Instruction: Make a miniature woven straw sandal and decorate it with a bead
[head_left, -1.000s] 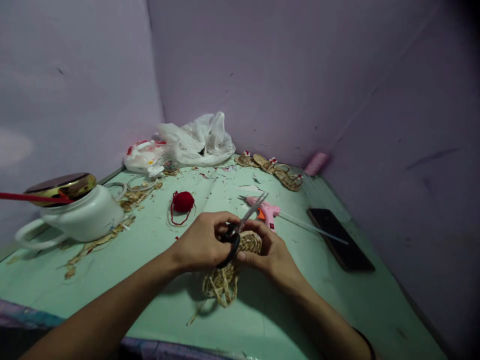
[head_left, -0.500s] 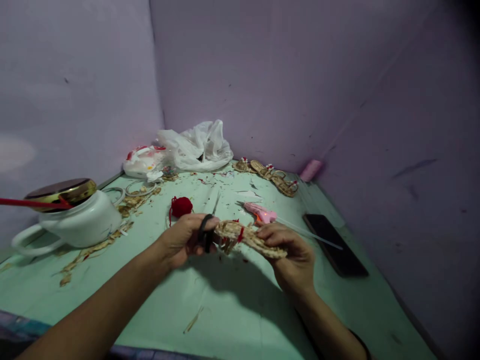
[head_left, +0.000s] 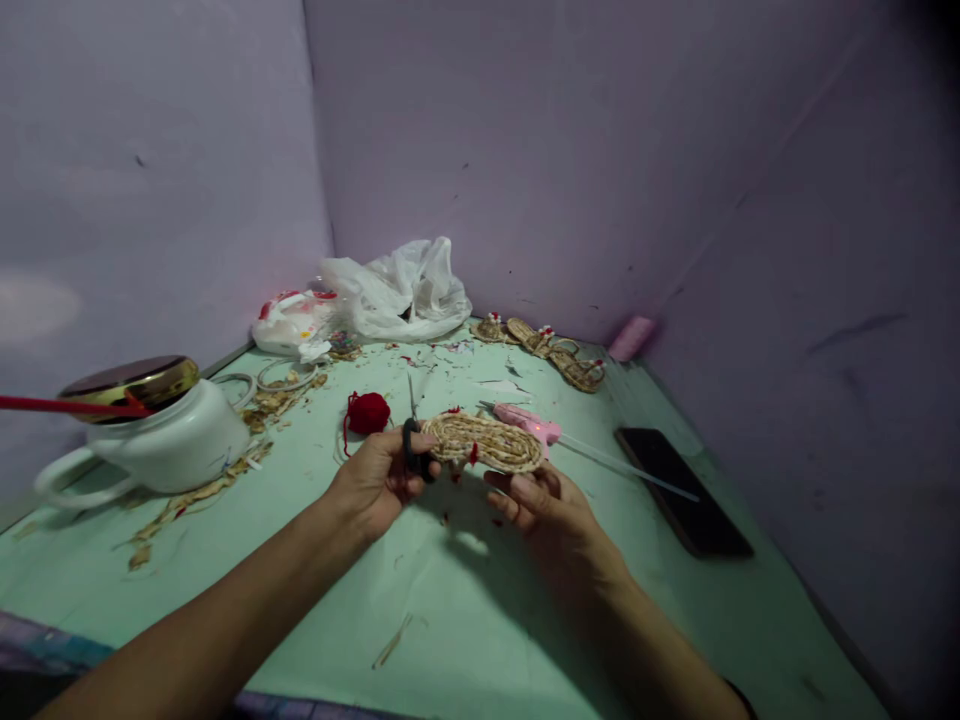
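Above a green tabletop (head_left: pixel 315 620), a coiled straw sole (head_left: pixel 491 441) tilts toward you, apparently to show its face: your left hand (head_left: pixel 376 480) wraps black-handled scissors (head_left: pixel 410 448) and pinches one end; your half-curled right hand (head_left: pixel 561 515) meets the other, its grip too hidden to judge.

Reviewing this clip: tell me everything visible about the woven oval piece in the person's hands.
The woven oval piece is straw-coloured and looks like plant fibre, coiled in concentric rows. A red bit shows at its near edge. It is held above the table, long side running left to right, coiled face visible. The left hand, also holding scissors, pinches its left end; the right hand is at its lower right edge, grip unclear.
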